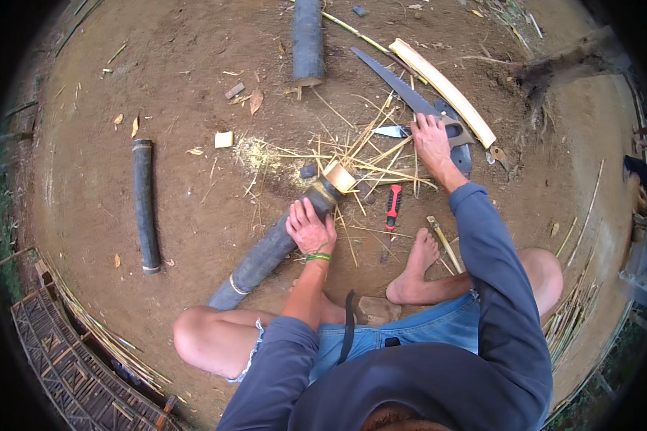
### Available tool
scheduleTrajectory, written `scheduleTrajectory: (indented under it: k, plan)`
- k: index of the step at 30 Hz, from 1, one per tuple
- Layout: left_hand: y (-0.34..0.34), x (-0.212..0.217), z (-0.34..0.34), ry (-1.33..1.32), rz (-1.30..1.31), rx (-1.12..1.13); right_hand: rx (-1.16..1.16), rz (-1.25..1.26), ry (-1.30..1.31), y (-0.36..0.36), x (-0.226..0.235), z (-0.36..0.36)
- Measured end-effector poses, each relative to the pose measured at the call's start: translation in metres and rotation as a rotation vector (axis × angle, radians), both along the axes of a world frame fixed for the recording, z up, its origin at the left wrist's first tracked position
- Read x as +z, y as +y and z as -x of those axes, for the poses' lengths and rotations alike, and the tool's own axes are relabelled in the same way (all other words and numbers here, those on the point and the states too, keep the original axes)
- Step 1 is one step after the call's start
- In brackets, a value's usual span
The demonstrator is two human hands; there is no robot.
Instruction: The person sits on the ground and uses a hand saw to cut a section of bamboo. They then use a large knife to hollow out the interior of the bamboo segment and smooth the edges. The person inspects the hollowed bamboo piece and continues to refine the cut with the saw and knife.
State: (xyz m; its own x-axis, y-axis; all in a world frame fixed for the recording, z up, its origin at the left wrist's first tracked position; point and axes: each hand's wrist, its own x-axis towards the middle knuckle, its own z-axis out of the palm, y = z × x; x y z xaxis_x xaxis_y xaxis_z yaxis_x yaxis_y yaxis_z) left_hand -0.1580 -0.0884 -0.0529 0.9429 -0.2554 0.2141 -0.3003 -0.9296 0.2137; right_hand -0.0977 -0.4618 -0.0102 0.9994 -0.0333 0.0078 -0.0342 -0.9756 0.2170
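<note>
A thick, dark bamboo tube lies slantwise across the ground by my left knee. My left hand is wrapped over its upper part, below the pale cut end. Thin straw-like strips spread around that end. Farther right, my right hand is down at a handsaw, by its grip. A knife blade points left from beneath the right fingers; its handle is hidden. Whether those fingers grip the knife or the saw cannot be seen. A red-and-black tool handle lies between my hands.
Another dark bamboo tube lies at the left, and a thicker one at the far side. A split pale bamboo length curves beyond the saw. A small pale block sits beside sawdust. A tree stump stands far right.
</note>
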Motion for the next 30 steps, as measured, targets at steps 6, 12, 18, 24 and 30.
scheduleTrajectory:
  k: [6,12,18,24,30]
  plan:
    - [-0.005,0.027,-0.024,0.173,-0.043,-0.007,0.15,0.091,0.055,-0.019,-0.007,0.01]
    - [-0.002,0.056,-0.069,0.351,-0.096,-0.095,0.185,-0.115,-0.057,-0.021,0.004,0.007]
    - [0.015,0.05,-0.098,0.366,-0.082,-0.193,-0.084,-0.534,-0.135,-0.002,0.018,0.022]
    - [0.025,0.041,-0.113,0.316,-0.039,-0.269,-0.064,-0.393,-0.096,0.018,-0.007,0.019]
    - [0.028,0.04,-0.12,0.344,-0.029,-0.278,-0.009,-0.122,0.054,0.018,-0.015,0.002]
